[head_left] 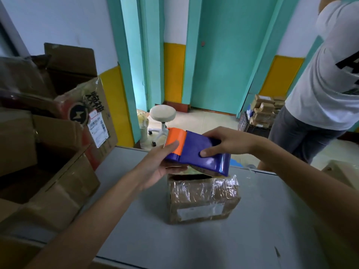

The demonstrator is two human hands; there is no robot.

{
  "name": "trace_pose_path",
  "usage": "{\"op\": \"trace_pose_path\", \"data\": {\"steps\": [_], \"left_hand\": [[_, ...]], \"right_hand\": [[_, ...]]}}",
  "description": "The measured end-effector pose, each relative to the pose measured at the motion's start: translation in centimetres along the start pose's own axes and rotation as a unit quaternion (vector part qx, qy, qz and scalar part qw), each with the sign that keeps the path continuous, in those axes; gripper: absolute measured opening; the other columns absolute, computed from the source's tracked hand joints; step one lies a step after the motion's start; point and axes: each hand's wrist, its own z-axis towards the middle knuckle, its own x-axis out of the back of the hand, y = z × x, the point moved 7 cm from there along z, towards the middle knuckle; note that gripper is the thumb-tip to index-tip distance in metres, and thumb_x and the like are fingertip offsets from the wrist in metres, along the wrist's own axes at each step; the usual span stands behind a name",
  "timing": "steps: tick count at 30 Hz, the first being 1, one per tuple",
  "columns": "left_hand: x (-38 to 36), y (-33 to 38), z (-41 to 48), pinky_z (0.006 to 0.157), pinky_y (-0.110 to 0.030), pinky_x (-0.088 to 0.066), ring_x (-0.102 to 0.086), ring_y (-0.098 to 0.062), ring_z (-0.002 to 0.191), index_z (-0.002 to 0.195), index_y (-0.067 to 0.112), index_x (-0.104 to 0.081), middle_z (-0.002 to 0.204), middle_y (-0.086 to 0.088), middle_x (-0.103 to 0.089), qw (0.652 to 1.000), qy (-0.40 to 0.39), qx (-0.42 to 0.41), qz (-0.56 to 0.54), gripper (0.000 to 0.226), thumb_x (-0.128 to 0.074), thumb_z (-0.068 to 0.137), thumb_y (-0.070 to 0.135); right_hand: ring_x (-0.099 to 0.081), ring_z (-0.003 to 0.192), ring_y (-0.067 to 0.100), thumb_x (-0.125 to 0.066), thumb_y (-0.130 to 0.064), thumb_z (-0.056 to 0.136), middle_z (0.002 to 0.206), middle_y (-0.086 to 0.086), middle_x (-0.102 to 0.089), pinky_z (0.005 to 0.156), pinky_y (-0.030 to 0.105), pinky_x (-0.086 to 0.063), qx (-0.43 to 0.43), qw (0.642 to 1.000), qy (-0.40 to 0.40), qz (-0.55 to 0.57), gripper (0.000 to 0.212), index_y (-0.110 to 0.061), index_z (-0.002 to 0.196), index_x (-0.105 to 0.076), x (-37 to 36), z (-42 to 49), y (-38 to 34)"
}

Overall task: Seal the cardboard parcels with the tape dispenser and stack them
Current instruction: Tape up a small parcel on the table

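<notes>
Head view: the parcel [202, 199] stands on the grey table [262, 239], and all positions below are referenced to it. The tape dispenser [196, 152] is held directly above the parcel's top, its blue rear edge close to or touching the far right corner. The left hand [161, 167] supports the orange nose from beneath, thumb clamped on top. The right hand [227, 142] grasps the blue body, thumb on the near side and fingers wrapped over the far side. The dispenser is probably light, rigid plastic. Hold it by the blue body, because serrated teeth show at the orange end. The parcel is stiff cardboard under wrinkled clear film, so it is likely slippery. Grip it by opposite side faces. Left of the parcel stands a pile of cartons [48, 152]; beyond it to the right stands a second person [326, 74].
</notes>
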Motion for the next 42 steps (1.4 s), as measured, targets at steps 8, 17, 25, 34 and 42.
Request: {"op": "trace_pose_path", "data": {"steps": [8, 17, 25, 34, 42], "left_hand": [[1.3, -0.7, 0.1, 0.081, -0.042, -0.049, -0.065, -0.027, 0.099, 0.127, 0.016, -0.050, 0.114, -0.012, -0.066, 0.997, -0.016, 0.061, -0.051, 0.079, -0.060, 0.065, 0.064], [2.6, -1.2, 0.3, 0.073, -0.031, -0.045, -0.056, -0.018, 0.084, 0.094, 0.017, -0.057, 0.094, -0.008, -0.062, 0.994, 0.083, 0.017, 0.071, 0.022, -0.039, 0.098, 0.029], [3.7, -1.3, 0.4, 0.069, -0.029, -0.046, -0.063, -0.017, 0.079, 0.103, 0.005, -0.059, 0.088, -0.007, -0.068, 0.996, 0.012, 0.058, 0.065, 0.049, -0.051, 0.076, 0.046], [3.1, -2.2, 0.4, 0.072, -0.030, -0.046, -0.056, -0.018, 0.081, 0.095, 0.007, -0.059, 0.089, -0.009, -0.064, 0.998, 0.004, 0.050, 0.034, 0.021, -0.054, 0.082, 0.023], [4.0, -2.9, 0.4, 0.070, -0.031, -0.046, -0.056, -0.019, 0.084, 0.092, 0.009, -0.059, 0.092, -0.010, -0.064, 0.995, 0.057, 0.060, 0.051, 0.016, -0.047, 0.095, 0.019]], "right_hand": [[-0.067, 0.085, 0.017, -0.065, -0.066, 0.058, 0.097, 0.000, -0.072, 0.085, 0.042, -0.055, -0.004, 0.992, 0.125, 0.001, 0.063, -0.022, 0.103, -0.070, 1.2, -0.4, -2.1], [-0.067, 0.080, 0.016, -0.058, -0.067, 0.054, 0.088, 0.002, -0.072, 0.080, 0.040, -0.055, -0.009, 0.985, 0.162, -0.053, 0.068, -0.016, 0.097, -0.072, 1.8, -1.3, -3.5], [-0.066, 0.074, 0.013, -0.059, -0.068, 0.052, 0.081, -0.002, -0.071, 0.073, 0.034, -0.054, -0.032, 0.985, 0.159, -0.064, 0.065, -0.022, 0.095, -0.072, 2.4, -1.7, -2.6], [-0.065, 0.088, 0.014, -0.058, -0.064, 0.052, 0.101, 0.000, -0.070, 0.085, 0.035, -0.054, -0.050, 0.993, 0.085, -0.071, 0.076, -0.017, 0.110, -0.067, 0.7, -0.9, -1.5], [-0.069, 0.084, 0.015, -0.062, -0.090, 0.027, 0.095, -0.003, -0.071, 0.077, 0.030, -0.058, -0.035, 0.999, 0.003, -0.018, 0.099, -0.025, 0.101, -0.065, -0.4, 0.0, -0.1]]}}
